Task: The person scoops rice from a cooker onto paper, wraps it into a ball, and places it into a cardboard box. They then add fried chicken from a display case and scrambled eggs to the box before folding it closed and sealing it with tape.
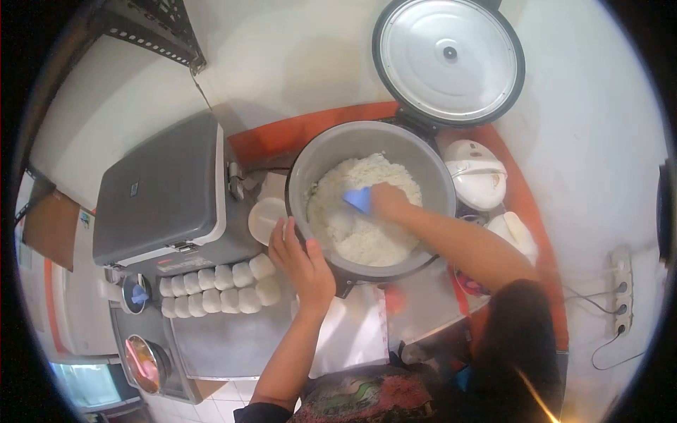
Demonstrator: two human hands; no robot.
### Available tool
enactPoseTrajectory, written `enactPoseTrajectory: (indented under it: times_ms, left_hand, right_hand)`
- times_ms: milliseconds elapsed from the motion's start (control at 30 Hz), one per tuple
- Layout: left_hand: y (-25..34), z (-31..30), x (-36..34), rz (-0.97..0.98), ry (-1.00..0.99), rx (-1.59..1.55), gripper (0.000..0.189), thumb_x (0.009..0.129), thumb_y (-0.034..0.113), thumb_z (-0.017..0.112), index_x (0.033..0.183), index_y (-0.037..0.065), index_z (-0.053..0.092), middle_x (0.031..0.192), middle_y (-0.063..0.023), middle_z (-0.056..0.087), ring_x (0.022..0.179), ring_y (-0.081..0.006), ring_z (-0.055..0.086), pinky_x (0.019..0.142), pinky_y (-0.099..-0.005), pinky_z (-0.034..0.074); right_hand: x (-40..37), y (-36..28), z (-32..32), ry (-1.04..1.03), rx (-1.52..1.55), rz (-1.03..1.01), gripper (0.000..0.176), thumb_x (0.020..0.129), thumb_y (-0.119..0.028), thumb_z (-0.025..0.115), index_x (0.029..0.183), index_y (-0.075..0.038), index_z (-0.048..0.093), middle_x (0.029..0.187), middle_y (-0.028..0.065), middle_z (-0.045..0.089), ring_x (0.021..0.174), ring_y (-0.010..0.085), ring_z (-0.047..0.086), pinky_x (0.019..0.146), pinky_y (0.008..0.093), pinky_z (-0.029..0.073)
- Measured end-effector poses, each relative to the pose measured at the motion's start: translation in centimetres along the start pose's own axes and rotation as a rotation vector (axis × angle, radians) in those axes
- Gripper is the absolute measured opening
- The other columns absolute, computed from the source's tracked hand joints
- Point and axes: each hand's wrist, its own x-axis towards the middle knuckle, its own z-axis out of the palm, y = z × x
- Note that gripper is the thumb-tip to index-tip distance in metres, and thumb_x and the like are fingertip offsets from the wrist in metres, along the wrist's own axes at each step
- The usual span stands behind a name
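A large rice cooker pot [338,141] holds cooked white rice [374,247], and its round lid [441,63] stands raised behind it. My right hand [389,202] is inside the pot, closed around a blue rice paddle [357,199] just over the rice. The paddle's lower end is blurred and hard to make out. My left hand [305,268] rests against the pot's near-left outer edge, fingers stretched out and holding nothing. Beside that hand, a small white bowl [266,220] sits close to the pot.
Two rows of white rounded pieces [218,289] line a metal tray [226,345] at left, before a grey cooler box [159,190]. Bowls with a blue utensil [139,295] and a pink utensil [143,361] stand further left. A power strip [620,292] hangs at right.
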Motion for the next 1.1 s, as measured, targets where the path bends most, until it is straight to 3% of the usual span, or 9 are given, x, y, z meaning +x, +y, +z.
enactPoseTrajectory:
  times_ms: [233,400,533,633,733,833,1000,1067,1100]
  left_hand:
    - [-0.2,0.3,-0.1,-0.011,0.024,-0.012,0.044,0.104,0.028,0.038,0.137,0.001,0.047,0.142,-0.0222,0.043,0.132,-0.0427,0.035,0.110,-0.0540,0.025]
    - [0.1,0.5,0.0,-0.021,0.050,-0.021,0.046,0.106,0.032,0.035,0.136,0.000,0.049,0.141,-0.0217,0.046,0.131,-0.0413,0.038,0.111,-0.0523,0.026]
    - [-0.6,0.5,-0.2,0.031,0.085,-0.070,0.046,0.106,0.030,0.037,0.138,-0.001,0.046,0.141,-0.0222,0.046,0.131,-0.0413,0.038,0.110,-0.0520,0.027]
    - [-1.1,0.7,-0.4,0.057,0.121,-0.095,0.046,0.106,0.028,0.037,0.140,-0.001,0.045,0.140,-0.0224,0.046,0.130,-0.0419,0.039,0.110,-0.0518,0.027]
    - [-1.2,0.9,-0.4,0.046,0.136,-0.131,0.047,0.105,0.029,0.037,0.141,-0.001,0.044,0.140,-0.0224,0.046,0.130,-0.0417,0.040,0.110,-0.0516,0.027]
    - [-1.4,0.6,-0.7,0.072,0.138,-0.160,0.048,0.104,0.028,0.039,0.141,-0.002,0.043,0.141,-0.0226,0.046,0.132,-0.0411,0.039,0.110,-0.0514,0.027]
    - [-4.7,-1.1,-4.4,0.155,0.144,-0.309,0.051,0.099,0.025,0.047,0.143,-0.001,0.041,0.143,-0.0205,0.044,0.134,-0.0381,0.036,0.113,-0.0502,0.022]
    - [-9.2,-1.1,-9.4,0.185,0.052,-0.215,0.055,0.094,0.022,0.054,0.142,0.000,0.042,0.143,-0.0194,0.045,0.133,-0.0370,0.037,0.113,-0.0493,0.025]
    - [-12.3,-1.1,-11.3,0.207,-0.154,-0.183,0.058,0.092,0.025,0.058,0.143,0.001,0.043,0.142,-0.0201,0.046,0.135,-0.0370,0.037,0.113,-0.0496,0.026]
  right_hand:
    - [6.1,-0.2,7.6,-0.243,0.083,-0.098,0.036,0.067,-0.017,0.080,0.097,0.003,0.074,0.090,0.0208,0.073,0.076,0.0321,0.074,0.072,0.0389,0.058]
    - [4.0,-4.9,5.6,-0.253,0.123,-0.117,0.024,0.074,-0.012,0.068,0.089,0.005,0.075,0.084,0.0221,0.073,0.070,0.0329,0.073,0.070,0.0393,0.058]
    - [-0.4,-5.5,3.4,-0.280,0.001,-0.356,0.029,0.080,-0.018,0.059,0.079,0.007,0.073,0.074,0.0235,0.071,0.068,0.0310,0.073,0.067,0.0395,0.057]
    - [-6.0,-5.5,-1.2,-0.398,0.120,-0.239,0.025,0.079,-0.012,0.060,0.081,0.010,0.071,0.074,0.0249,0.070,0.063,0.0325,0.071,0.062,0.0422,0.056]
    - [-8.5,-4.1,-2.7,-0.236,0.405,-0.131,0.018,0.080,-0.007,0.061,0.078,0.010,0.067,0.067,0.0213,0.066,0.053,0.0302,0.066,0.053,0.0420,0.053]
    - [-9.1,-3.7,-4.9,-0.408,0.793,-0.029,0.011,0.082,-0.004,0.062,0.076,0.005,0.062,0.063,0.0138,0.059,0.049,0.0238,0.059,0.046,0.0382,0.047]
    - [-11.0,-1.9,-6.5,-0.532,1.223,0.094,0.010,0.087,-0.004,0.061,0.094,0.001,0.057,0.069,0.0078,0.055,0.050,0.0139,0.051,0.043,0.0314,0.043]
    - [-13.6,-1.3,-6.9,-0.555,1.320,0.066,0.015,0.087,-0.003,0.061,0.100,0.001,0.055,0.071,0.0075,0.056,0.050,0.0127,0.051,0.043,0.0308,0.043]
    - [-15.1,-1.0,-6.5,-0.568,1.353,0.042,0.017,0.087,-0.003,0.061,0.102,0.001,0.054,0.072,0.0074,0.056,0.050,0.0125,0.051,0.043,0.0307,0.044]
